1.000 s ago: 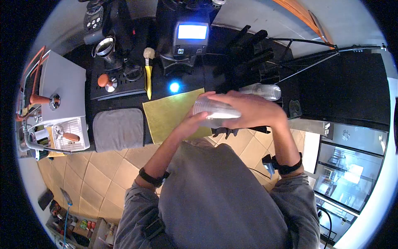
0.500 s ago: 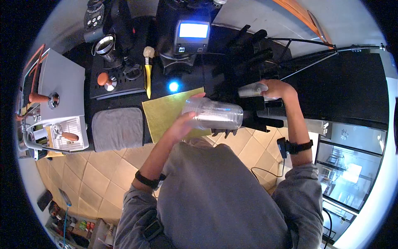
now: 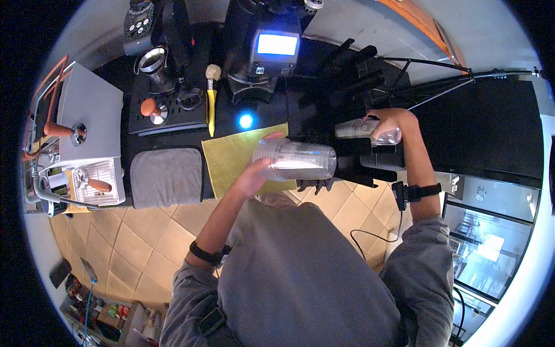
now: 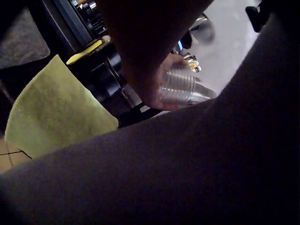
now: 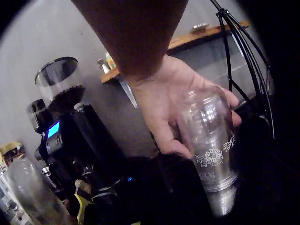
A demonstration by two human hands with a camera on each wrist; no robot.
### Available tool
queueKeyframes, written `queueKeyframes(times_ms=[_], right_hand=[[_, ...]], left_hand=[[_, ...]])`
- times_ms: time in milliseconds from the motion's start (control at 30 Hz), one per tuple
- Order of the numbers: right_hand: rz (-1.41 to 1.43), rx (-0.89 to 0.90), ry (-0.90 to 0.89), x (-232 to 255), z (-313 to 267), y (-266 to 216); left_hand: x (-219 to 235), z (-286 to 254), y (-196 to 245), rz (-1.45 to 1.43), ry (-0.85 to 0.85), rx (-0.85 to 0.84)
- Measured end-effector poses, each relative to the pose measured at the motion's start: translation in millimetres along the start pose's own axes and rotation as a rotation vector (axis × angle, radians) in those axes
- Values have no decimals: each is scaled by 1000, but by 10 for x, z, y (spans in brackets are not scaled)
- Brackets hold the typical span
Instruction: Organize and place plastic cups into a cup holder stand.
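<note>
My left hand point(image 3: 257, 168) grips a clear plastic cup point(image 3: 296, 159) lying on its side, held above the front edge of the black counter over a yellow-green cloth point(image 3: 240, 156). Out to the right, my right hand point(image 3: 388, 122) holds a stack of clear plastic cups point(image 3: 363, 129) with a white printed logo. In the right wrist view its fingers point(image 5: 164, 136) curl round that stack point(image 5: 208, 145). The left wrist view shows the hand point(image 4: 150, 79) on the ribbed cup point(image 4: 180, 86), much of the frame dark with sleeve.
A coffee grinder with a lit screen point(image 3: 272, 46) stands at the back. Left of the cloth lie a grey mat point(image 3: 166, 176), a yellow-handled brush point(image 3: 211, 98) and a tamper point(image 3: 151, 110). An espresso machine point(image 3: 81, 133) is at far left. Black tripod legs point(image 3: 428, 81) cross the right.
My right hand left the cup in my left hand and moved right to the cup stack, which it now holds. The left hand keeps its cup, shifted slightly left.
</note>
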State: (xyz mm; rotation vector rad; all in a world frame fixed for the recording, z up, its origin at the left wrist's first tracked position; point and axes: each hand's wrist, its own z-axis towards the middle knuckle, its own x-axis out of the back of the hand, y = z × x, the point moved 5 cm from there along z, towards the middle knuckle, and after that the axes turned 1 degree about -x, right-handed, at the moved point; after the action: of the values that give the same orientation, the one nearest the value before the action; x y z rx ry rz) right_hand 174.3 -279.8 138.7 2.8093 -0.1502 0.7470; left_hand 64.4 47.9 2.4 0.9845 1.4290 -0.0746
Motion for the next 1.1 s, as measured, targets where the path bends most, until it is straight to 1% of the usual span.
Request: queueKeyframes(times_ms=[33, 100, 167, 200, 233, 267, 300, 367, 433, 500, 567, 600, 667, 700, 767, 800, 833, 900, 933, 1000, 1033, 1100], right_hand=[[-1, 0, 1, 74, -161, -7], [143, 36, 32, 170, -468, 62], [83, 237, 195, 208, -541, 382], [98, 250, 216, 272, -832, 356], [132, 236, 334, 322, -1186, 248], [122, 208, 383, 337, -1493, 74], [129, 207, 385, 281, -1641, -53], [333, 573, 343, 187, -1865, -429], [240, 715, 307, 21, -1799, -795], [113, 768, 348, -127, -1695, -1113], [165, 758, 218, -245, -1628, -1424], [157, 765, 211, -295, -1591, -1531], [187, 784, 279, -390, -1512, -1697], [182, 794, 270, -456, -1474, -1758], [319, 960, 562, -402, -1527, -1876], [401, 1004, 612, -397, -1571, -1916], [497, 932, 590, -442, -1553, -1908], [677, 957, 645, -560, -1517, -1950], [671, 989, 641, -661, -1508, -2026], [1144, 1094, 536, -867, -1462, -2085], [1130, 1137, 518, -987, -1425, -2111], [1215, 1138, 500, -1234, -1243, -2117]], left_hand=[[16, 13, -6, -5, 1, -11], [56, 20, -22, -10, 3, -22], [112, 4, -64, -20, 25, 28], [118, 9, -70, -22, 26, 28], [119, 20, -58, 10, 18, 5], [120, 26, -43, 45, 8, -16], [133, 41, -45, 51, 5, -13], [138, 87, -30, 4, -23, -48], [80, 90, 27, 23, -37, -56], [48, 82, 44, 35, -41, -68], [43, 63, 47, -21, -55, -93], [37, 16, 73, -24, -46, -100], [54, -126, 39, 1, 20, 72], [51, -174, 45, -2, 34, 67], [3, -226, 117, -73, -27, -55], [-6, -276, 131, -73, -10, -70], [-21, -341, 159, -107, 1, -113], [21, -495, 153, -124, 25, -177], [102, -564, 82, -148, 59, -186], [174, -739, 1, -156, 106, -230], [166, -854, -34, -115, 158, -246], [154, -1106, -111, -61, 239, -320]])
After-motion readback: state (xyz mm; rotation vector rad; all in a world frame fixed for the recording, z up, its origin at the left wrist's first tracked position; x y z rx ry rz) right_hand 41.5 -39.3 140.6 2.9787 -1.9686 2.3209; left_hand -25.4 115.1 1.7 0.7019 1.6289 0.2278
